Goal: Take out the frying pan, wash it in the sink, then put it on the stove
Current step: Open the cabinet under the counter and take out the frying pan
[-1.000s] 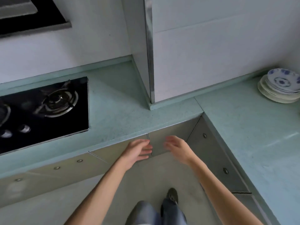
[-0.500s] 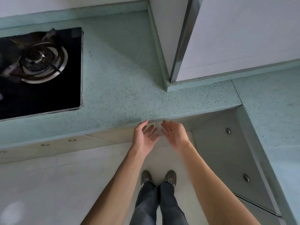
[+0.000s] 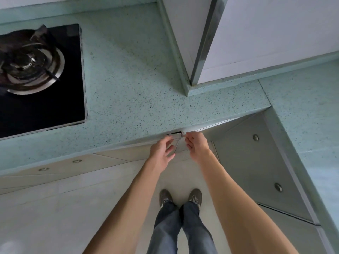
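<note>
No frying pan is in view. Two grey cabinet doors meet under the counter's front edge. My left hand (image 3: 162,150) grips the top edge of the left cabinet door (image 3: 128,154), fingers curled over it. My right hand (image 3: 196,143) grips the top corner of the right cabinet door (image 3: 180,146). Both doors stand slightly ajar, with a thin dark gap (image 3: 173,133) showing under the counter. The black glass stove (image 3: 71,99) with its gas burner (image 3: 31,68) lies at the upper left.
The speckled green countertop (image 3: 137,79) wraps round to the right side (image 3: 311,116). A white wall corner with a metal strip (image 3: 203,44) rises behind it. More cabinet doors with round knobs (image 3: 255,137) run down the right. My feet (image 3: 180,197) stand on the pale floor.
Both hands moved up from in front of the doors to the doors' top edges and curled onto them. The doors have come slightly open, and the camera now looks more steeply down.
</note>
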A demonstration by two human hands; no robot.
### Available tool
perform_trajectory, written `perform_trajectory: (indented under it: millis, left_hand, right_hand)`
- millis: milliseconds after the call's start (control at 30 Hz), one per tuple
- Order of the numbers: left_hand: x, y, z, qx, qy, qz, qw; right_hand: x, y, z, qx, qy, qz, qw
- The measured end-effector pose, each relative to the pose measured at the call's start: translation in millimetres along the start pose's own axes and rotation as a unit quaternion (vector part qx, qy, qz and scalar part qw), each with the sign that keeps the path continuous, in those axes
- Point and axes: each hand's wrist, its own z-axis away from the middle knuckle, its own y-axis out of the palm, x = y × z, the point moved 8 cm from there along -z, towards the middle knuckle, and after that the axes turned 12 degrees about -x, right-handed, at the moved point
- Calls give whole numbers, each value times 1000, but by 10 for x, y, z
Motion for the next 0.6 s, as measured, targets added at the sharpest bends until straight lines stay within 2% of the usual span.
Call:
perform_trajectory:
  millis: [167, 300, 600]
  left_hand:
    - [251, -306, 36, -128, 75, -133, 980]
    - [370, -504, 187, -212, 151, -189, 947]
    - [882, -1149, 577, -303, 197, -246, 899]
  right_hand:
    - [-263, -432, 33, -66, -38, 145, 987]
    - [-413, -828, 112, -100, -98, 180, 974]
    - [-456, -1533, 274, -103, -181, 310, 928]
